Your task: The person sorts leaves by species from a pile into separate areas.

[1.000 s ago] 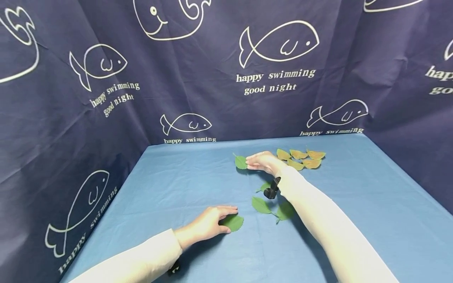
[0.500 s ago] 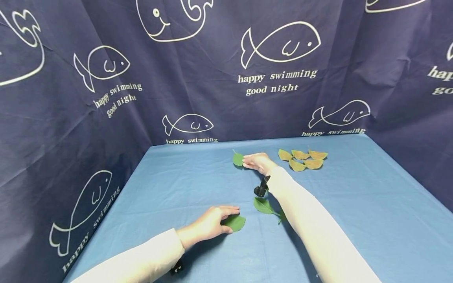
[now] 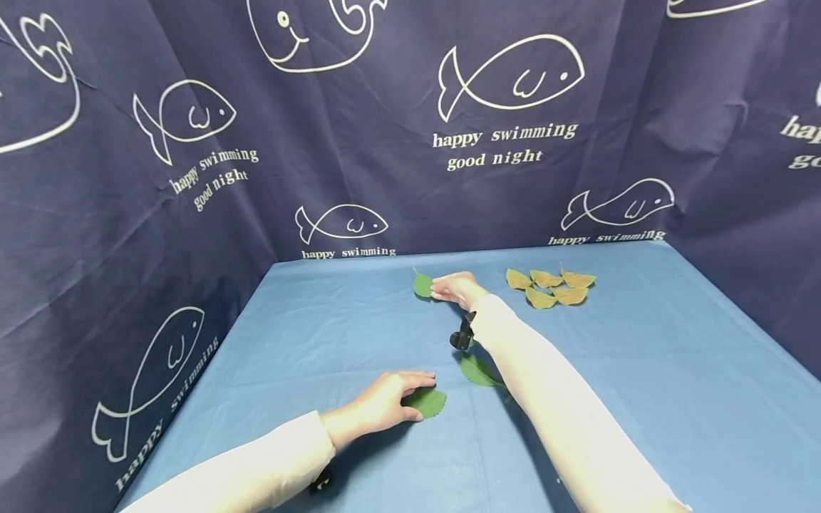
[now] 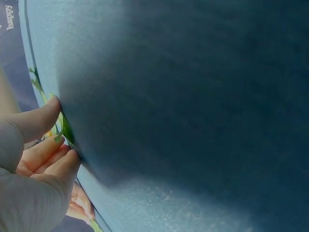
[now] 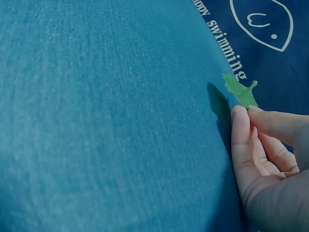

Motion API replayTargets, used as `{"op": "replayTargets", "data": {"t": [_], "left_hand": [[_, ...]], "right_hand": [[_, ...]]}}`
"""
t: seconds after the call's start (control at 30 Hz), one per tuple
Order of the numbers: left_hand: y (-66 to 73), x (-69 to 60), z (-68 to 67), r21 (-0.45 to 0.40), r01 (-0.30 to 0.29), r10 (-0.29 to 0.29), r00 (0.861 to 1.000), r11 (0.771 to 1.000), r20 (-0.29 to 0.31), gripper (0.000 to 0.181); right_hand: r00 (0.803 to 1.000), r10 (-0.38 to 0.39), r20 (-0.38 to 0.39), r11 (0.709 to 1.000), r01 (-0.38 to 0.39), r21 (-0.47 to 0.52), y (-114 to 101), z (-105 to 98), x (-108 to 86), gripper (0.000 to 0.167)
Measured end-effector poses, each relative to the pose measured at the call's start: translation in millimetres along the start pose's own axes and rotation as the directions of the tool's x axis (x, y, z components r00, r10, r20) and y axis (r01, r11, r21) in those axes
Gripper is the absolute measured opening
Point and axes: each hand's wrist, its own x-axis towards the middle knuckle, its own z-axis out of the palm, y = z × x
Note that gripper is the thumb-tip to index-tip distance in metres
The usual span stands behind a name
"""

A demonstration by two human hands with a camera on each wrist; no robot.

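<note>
My right hand (image 3: 459, 288) pinches a green leaf (image 3: 422, 285) between thumb and fingertips at the far middle of the table. In the right wrist view that leaf (image 5: 241, 92) stands above the cloth and casts a shadow. My left hand (image 3: 383, 403) rests at the near middle, with thumb and fingers spread apart about another green leaf (image 3: 431, 403). The left wrist view shows green (image 4: 65, 129) between its fingers, partly hidden. Under my right forearm lies a further green leaf (image 3: 477, 370), partly covered by the sleeve.
Several yellow-brown leaves (image 3: 541, 298) lie in two rows at the back right. Blue cloth (image 3: 308, 328) covers the table. A dark blue curtain (image 3: 385, 157) with fish drawings hangs behind and at both sides.
My right hand has moved left with the green leaf, away from the yellow-brown leaves. My right forearm now covers more of the green leaves beneath it. The left hand keeps its place.
</note>
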Motion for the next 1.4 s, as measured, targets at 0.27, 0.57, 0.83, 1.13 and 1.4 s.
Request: {"op": "replayTargets", "data": {"t": [0.27, 0.57, 0.83, 1.13, 1.4], "left_hand": [[-0.1, 3.1, 0.6, 0.03, -0.005, 0.005, 1.0, 1.0, 0.011, 0.055], [-4.6, 3.7, 1.0, 0.011, -0.009, 0.009, 1.0, 1.0, 0.005, 0.056], [-4.9, 3.3, 1.3, -0.009, 0.002, -0.002, 1.0, 1.0, 0.017, 0.056], [0.3, 1.0, -2.7, 0.013, -0.005, 0.004, 1.0, 1.0, 0.011, 0.054], [0.3, 0.4, -1.9, 0.028, -0.004, 0.003, 1.0, 1.0, 0.009, 0.053]], "right_hand": [[0.999, 0.032, -0.029, 0.998, -0.031, 0.047, -1.2, 6.0, 4.0, 0.043], [0.997, 0.021, -0.067, 0.999, -0.019, 0.027, -6.9, 12.5, 2.1, 0.04], [0.996, 0.054, -0.065, 0.999, -0.054, 0.002, -14.3, 0.8, -5.2, 0.04], [0.997, 0.048, -0.055, 0.999, -0.048, -0.001, -22.1, -10.7, -8.0, 0.04], [0.997, 0.065, -0.038, 0.998, -0.066, -0.018, -24.6, -16.3, -10.0, 0.042]]}}
